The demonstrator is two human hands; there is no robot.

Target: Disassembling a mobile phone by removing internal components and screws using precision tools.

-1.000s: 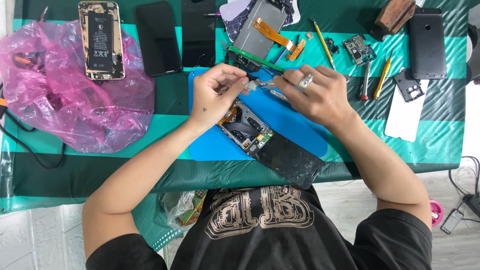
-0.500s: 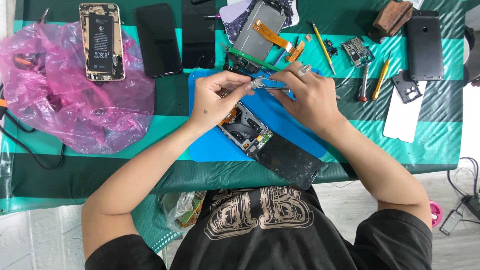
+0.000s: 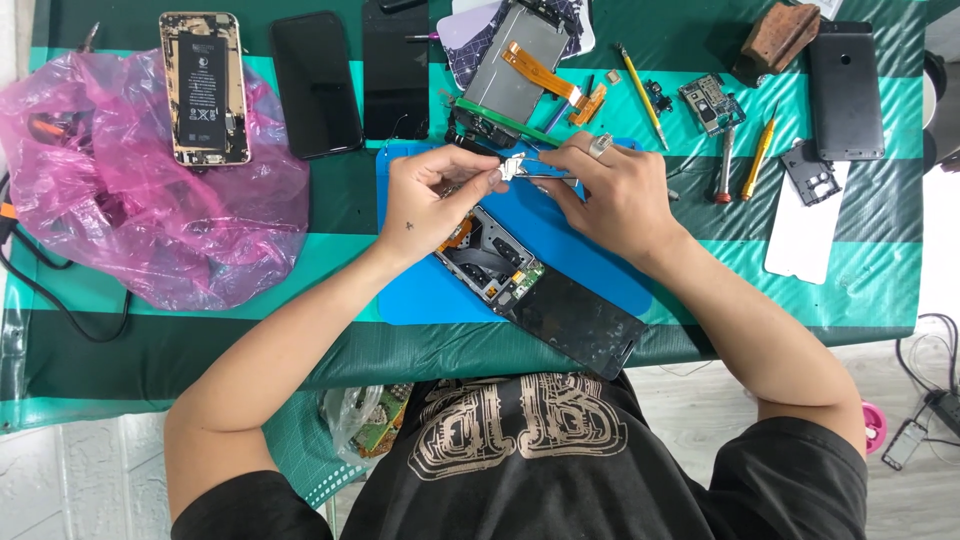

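Green stripes, blue mat, pink plastic on a repair bench.

A tablecloth [image 3: 200, 300] striped dark green and turquoise carries a bright blue mat [image 3: 590, 250], a translucent pink bag [image 3: 150, 210], two glossy black phones [image 3: 315, 85], yellow-handled tools [image 3: 757, 160] and an orange ribbon cable [image 3: 540, 72]. The shirt [image 3: 520, 470] is black with beige print.

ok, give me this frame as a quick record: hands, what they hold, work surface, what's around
left hand: fingers pinch a small silvery part
right hand: holds thin tweezers to that part; ring on one finger
below hands: opened phone, insides showing, lying diagonal
surface: blue mat on green striped table cover
left side: pink plastic bag, open phone with battery, two dark screens
right side: yellow-handled tools, black phone back, small circuit board
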